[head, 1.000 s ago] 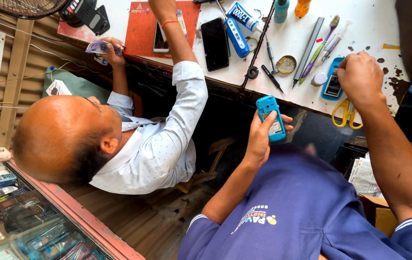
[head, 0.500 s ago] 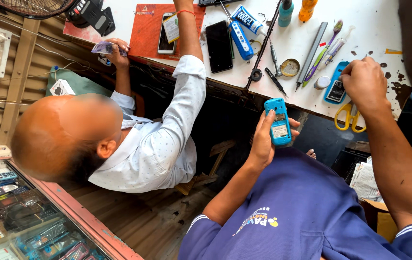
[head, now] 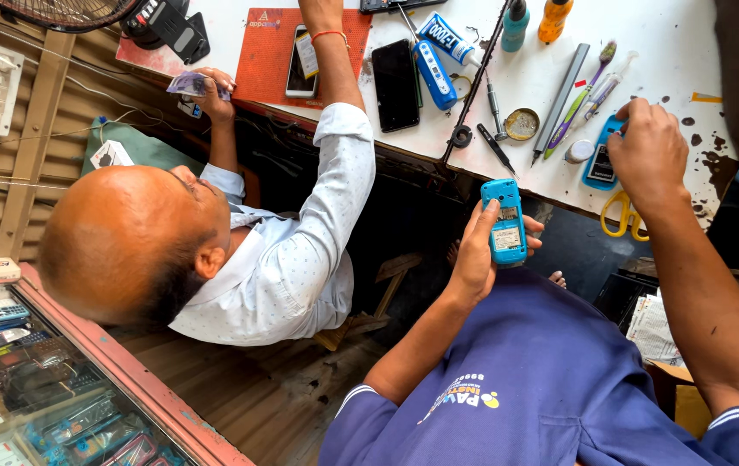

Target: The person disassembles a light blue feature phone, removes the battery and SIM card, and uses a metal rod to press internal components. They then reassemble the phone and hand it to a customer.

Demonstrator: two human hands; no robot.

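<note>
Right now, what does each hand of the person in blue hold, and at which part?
The left hand holds a blue phone with its back open, gripped along its long sides. The right hand rests on a blue cover on the table, touching its upper edge.

A: Right hand (head: pixel 650 155) covers the upper part of the blue phone part (head: pixel 598 164) on the white table (head: pixel 689 52); fingertip contact not resolvable.

B: Left hand (head: pixel 477 255) hides the rear of the blue phone (head: pixel 505 222). Its label is too small to read.

A: Fan (head: pixel 67 10), orange bottle (head: pixel 553 17), teal bottle (head: pixel 514 22): clipped by the top edge.

B: Co-worker's far hand (head: pixel 322 10) is likewise cut off.
</note>
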